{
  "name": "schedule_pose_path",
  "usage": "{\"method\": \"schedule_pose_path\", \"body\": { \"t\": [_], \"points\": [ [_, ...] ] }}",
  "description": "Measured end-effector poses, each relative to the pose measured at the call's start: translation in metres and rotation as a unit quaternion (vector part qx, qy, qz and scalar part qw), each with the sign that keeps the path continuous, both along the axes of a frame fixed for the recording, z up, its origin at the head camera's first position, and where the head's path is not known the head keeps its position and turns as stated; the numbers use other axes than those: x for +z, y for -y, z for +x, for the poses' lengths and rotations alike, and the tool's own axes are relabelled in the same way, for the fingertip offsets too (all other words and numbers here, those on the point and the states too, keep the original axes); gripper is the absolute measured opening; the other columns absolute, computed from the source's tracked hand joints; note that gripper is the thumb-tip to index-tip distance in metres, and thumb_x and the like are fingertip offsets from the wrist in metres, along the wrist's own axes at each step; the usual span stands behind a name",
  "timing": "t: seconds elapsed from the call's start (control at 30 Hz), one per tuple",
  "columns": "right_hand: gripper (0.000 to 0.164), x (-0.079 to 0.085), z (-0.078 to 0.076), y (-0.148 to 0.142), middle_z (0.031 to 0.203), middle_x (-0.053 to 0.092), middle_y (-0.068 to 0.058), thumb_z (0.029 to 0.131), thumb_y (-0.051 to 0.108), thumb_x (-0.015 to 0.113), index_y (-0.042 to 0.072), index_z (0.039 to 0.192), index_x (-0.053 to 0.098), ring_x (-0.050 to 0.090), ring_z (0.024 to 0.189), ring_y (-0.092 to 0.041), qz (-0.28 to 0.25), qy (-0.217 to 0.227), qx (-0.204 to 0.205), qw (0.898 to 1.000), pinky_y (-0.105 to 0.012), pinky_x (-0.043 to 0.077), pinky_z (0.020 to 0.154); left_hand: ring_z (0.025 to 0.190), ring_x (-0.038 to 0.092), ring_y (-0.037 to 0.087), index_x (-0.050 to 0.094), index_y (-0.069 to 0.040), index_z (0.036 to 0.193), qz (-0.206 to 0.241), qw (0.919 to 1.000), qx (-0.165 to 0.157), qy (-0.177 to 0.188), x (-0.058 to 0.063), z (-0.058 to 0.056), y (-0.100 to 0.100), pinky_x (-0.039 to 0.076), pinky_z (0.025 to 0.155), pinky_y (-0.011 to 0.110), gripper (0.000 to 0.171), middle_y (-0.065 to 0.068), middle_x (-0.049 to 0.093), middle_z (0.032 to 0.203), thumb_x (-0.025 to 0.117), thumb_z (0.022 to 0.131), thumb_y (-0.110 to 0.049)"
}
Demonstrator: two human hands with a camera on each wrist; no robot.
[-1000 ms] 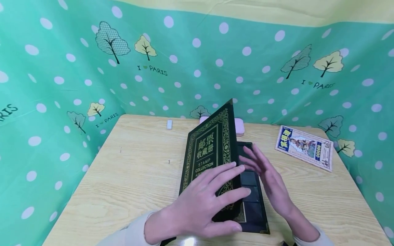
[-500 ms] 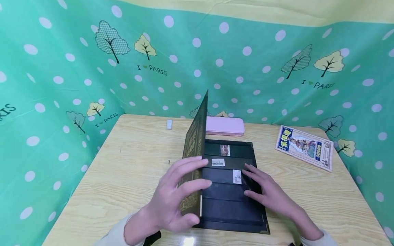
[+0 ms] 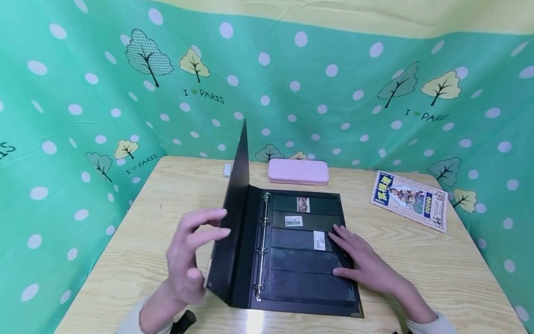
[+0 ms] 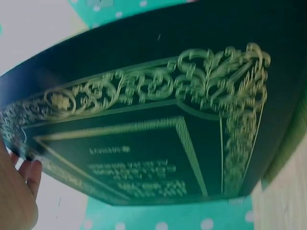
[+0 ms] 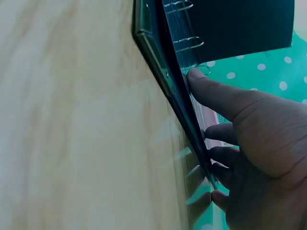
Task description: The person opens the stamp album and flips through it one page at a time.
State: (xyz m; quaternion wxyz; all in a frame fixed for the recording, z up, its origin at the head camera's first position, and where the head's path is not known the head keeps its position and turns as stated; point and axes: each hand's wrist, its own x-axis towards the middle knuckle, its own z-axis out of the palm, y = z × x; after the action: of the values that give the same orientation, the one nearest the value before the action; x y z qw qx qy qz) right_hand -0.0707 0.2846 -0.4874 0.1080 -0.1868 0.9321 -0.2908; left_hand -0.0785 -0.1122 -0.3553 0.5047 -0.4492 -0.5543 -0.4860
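A black ring-bound stamp album (image 3: 308, 283) lies opened on the table, its front cover (image 3: 231, 218) standing nearly upright at the left. My left hand (image 3: 187, 250) is at the cover's free edge, fingertips against it and thumb apart below. Gold scrollwork and lettering cover the outer face (image 4: 153, 148) in the left wrist view. My right hand (image 3: 367, 260) rests with spread fingers on the album's right edge. In the right wrist view its thumb (image 5: 216, 91) lies over the pages. Three small stamps (image 3: 294, 221) sit in the black page's strips. Metal rings (image 3: 262, 250) run along the spine.
A pink case (image 3: 298, 171) lies behind the album. A small white block (image 3: 227, 170) is to its left, partly behind the cover. A printed booklet (image 3: 410, 199) lies at the right. A green dotted cloth (image 3: 267, 83) hangs around the table (image 3: 183, 185).
The album's cover has swung from right to left past upright, showing the stamp page and rings. My left hand moved left with it. My right hand came down onto the page's right edge.
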Motion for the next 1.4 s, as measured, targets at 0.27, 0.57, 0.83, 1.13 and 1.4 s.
{"method": "schedule_pose_path", "body": {
  "t": [0.27, 0.57, 0.83, 1.13, 1.4],
  "points": [
    [0.092, -0.003, 0.000, 0.001, 0.180, 0.032, -0.018, 0.094, 0.050, 0.088, 0.013, 0.168, 0.050, 0.026, 0.164, -0.052, -0.007, 0.004, -0.014, 1.000, -0.079, 0.021, 0.125, 0.133, 0.064, 0.027, 0.074, 0.013, 0.112, 0.059, 0.9796, -0.068, 0.180, -0.010, -0.004, 0.046, 0.047, 0.114, 0.026, 0.058, 0.019, 0.071, 0.138, 0.048, 0.119, -0.038],
    [0.092, 0.001, 0.002, -0.001, 0.181, 0.031, -0.016, 0.093, 0.047, 0.090, 0.014, 0.169, 0.049, 0.025, 0.165, -0.050, 0.004, 0.005, -0.023, 1.000, -0.078, 0.022, 0.126, 0.145, 0.059, 0.030, 0.068, 0.022, 0.131, 0.057, 0.9447, -0.132, 0.295, -0.022, 0.002, 0.103, 0.049, 0.115, 0.025, 0.042, 0.024, 0.065, 0.152, 0.046, 0.114, -0.009],
    [0.091, 0.003, 0.003, -0.010, 0.180, 0.032, -0.019, 0.093, 0.046, 0.089, 0.013, 0.168, 0.050, 0.027, 0.163, -0.054, -0.002, -0.013, -0.025, 1.000, -0.081, 0.032, 0.120, 0.158, 0.048, 0.022, 0.046, 0.028, 0.150, -0.021, 0.9015, -0.123, 0.414, -0.029, 0.016, 0.162, 0.038, 0.124, 0.021, 0.046, 0.022, 0.054, 0.166, 0.035, 0.106, 0.024],
    [0.094, 0.002, 0.003, -0.015, 0.182, 0.024, -0.019, 0.093, 0.047, 0.089, 0.012, 0.170, 0.047, 0.025, 0.164, -0.053, 0.001, 0.006, -0.036, 0.999, -0.074, 0.038, 0.121, 0.128, 0.072, 0.005, 0.054, 0.005, 0.160, -0.019, 0.8056, -0.026, 0.592, -0.037, 0.028, 0.203, 0.057, 0.097, 0.016, 0.053, -0.007, 0.067, 0.156, 0.056, 0.108, 0.015],
    [0.096, 0.002, 0.001, -0.016, 0.182, 0.025, -0.019, 0.092, 0.052, 0.088, 0.012, 0.169, 0.048, 0.019, 0.166, -0.053, 0.002, 0.005, -0.032, 0.999, -0.077, 0.033, 0.122, 0.092, 0.074, -0.011, 0.065, -0.018, 0.157, -0.132, 0.6965, 0.199, 0.677, -0.065, 0.031, 0.221, 0.058, 0.071, 0.013, 0.050, -0.004, 0.080, 0.129, 0.076, 0.109, -0.023]
  ]
}}
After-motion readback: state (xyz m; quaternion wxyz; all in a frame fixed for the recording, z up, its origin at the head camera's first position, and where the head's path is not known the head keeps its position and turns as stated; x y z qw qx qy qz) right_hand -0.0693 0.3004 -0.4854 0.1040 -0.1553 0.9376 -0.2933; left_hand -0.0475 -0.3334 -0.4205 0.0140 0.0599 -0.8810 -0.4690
